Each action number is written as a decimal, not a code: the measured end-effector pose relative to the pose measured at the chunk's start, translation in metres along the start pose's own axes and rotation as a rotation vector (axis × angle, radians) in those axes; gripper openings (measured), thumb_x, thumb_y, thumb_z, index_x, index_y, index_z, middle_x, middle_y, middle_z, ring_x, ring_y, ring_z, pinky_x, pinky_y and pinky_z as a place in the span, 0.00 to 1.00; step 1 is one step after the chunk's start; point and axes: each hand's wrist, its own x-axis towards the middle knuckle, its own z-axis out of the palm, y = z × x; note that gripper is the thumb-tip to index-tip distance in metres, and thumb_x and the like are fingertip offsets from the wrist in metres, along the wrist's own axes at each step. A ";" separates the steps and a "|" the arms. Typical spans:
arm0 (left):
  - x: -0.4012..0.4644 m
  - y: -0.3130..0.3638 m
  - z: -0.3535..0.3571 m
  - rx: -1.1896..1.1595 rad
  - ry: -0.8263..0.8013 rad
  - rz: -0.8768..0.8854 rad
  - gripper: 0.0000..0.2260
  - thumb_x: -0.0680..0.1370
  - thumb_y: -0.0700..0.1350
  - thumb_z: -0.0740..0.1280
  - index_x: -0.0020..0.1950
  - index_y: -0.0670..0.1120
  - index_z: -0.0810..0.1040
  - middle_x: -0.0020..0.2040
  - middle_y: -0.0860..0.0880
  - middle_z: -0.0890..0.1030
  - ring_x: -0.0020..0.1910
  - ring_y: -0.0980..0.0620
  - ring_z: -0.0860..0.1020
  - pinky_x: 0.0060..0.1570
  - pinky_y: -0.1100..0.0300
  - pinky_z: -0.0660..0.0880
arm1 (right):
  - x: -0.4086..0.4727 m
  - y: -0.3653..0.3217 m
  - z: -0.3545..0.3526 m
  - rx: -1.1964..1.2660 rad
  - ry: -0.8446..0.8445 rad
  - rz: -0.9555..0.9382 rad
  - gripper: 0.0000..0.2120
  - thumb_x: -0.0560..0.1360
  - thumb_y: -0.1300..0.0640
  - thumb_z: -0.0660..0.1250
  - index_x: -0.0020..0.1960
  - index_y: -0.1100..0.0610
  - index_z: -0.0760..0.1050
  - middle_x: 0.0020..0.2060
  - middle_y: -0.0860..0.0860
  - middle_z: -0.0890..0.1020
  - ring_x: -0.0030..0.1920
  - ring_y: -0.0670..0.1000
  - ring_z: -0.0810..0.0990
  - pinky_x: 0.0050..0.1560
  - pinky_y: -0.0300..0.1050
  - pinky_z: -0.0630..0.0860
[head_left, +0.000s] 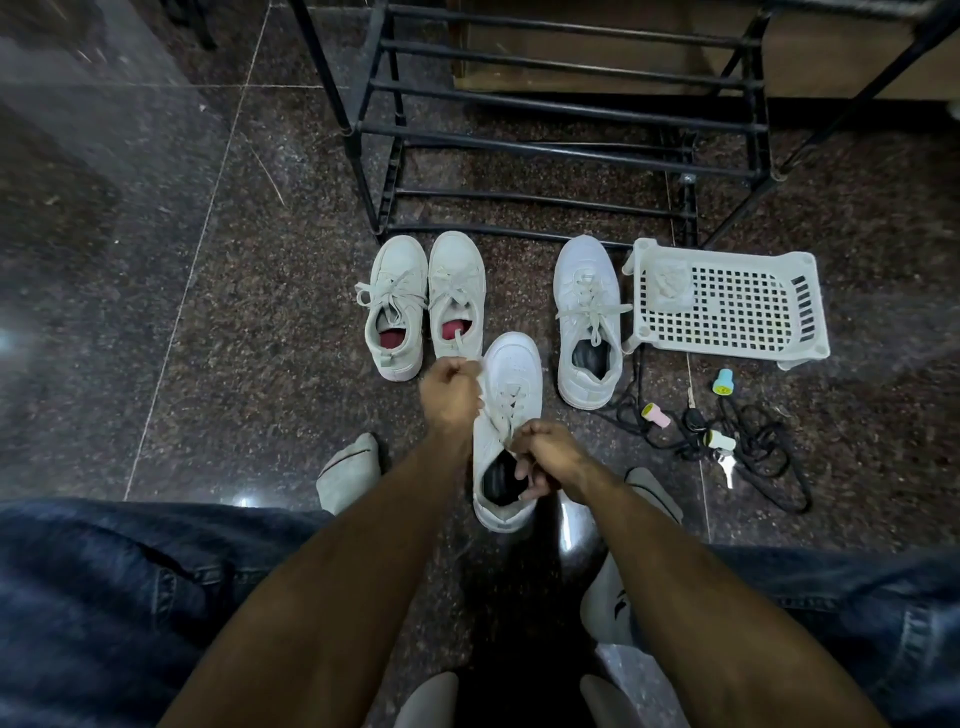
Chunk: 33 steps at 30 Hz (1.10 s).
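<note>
Nearest us, between our blue denim knees and grey socked feet (350, 470), the white lace-up leather sneaker (514, 358) stands on the dark speckled stone floor (234, 312). Its heel is toward us and its toe points away, so the lacing faces up where both hands reach it. Our right hand (548, 460) sits over the black-lined opening, its grip pinched on one end of the pale flat lace (511, 402) by the top eyelets. Our left hand (449, 389) is a fist at the shoe's left flank, its grip apparently closed round the other end and drawn outward; we judge that we are pulling the lacing snug or starting a knot. That fist sits just in front of the heels of the grey-green canvas sneakers with red insoles (426, 306), so a wider pull to that side would nudge them. To the right stand the matching second white sneaker (589, 322) and a tangle of black cord with pastel caps and keys (727, 441), near enough to snag a sleeve. Beyond are a white perforated plastic basket (727, 306) and the black metal-bar shoe rack (561, 130). The widest run of floor lies to our left.
</note>
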 end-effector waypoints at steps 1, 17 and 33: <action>0.004 0.002 -0.003 -0.038 0.064 0.008 0.05 0.76 0.34 0.65 0.41 0.42 0.75 0.32 0.43 0.74 0.26 0.50 0.70 0.22 0.64 0.66 | -0.001 -0.002 -0.004 0.005 -0.030 0.024 0.02 0.77 0.64 0.62 0.47 0.61 0.73 0.27 0.57 0.76 0.20 0.50 0.66 0.27 0.49 0.80; -0.019 -0.068 -0.023 0.728 -0.296 0.039 0.07 0.73 0.38 0.70 0.47 0.49 0.82 0.45 0.50 0.83 0.43 0.54 0.79 0.35 0.72 0.69 | -0.005 0.010 -0.004 -0.172 -0.121 0.026 0.06 0.79 0.59 0.64 0.45 0.62 0.75 0.27 0.60 0.77 0.19 0.52 0.70 0.25 0.49 0.78; -0.012 -0.067 -0.017 0.917 -0.343 0.228 0.12 0.75 0.51 0.70 0.43 0.42 0.79 0.46 0.44 0.77 0.44 0.45 0.77 0.41 0.57 0.71 | -0.022 -0.087 -0.068 0.193 -0.141 -0.279 0.11 0.76 0.64 0.68 0.35 0.60 0.76 0.19 0.53 0.72 0.14 0.45 0.59 0.39 0.52 0.83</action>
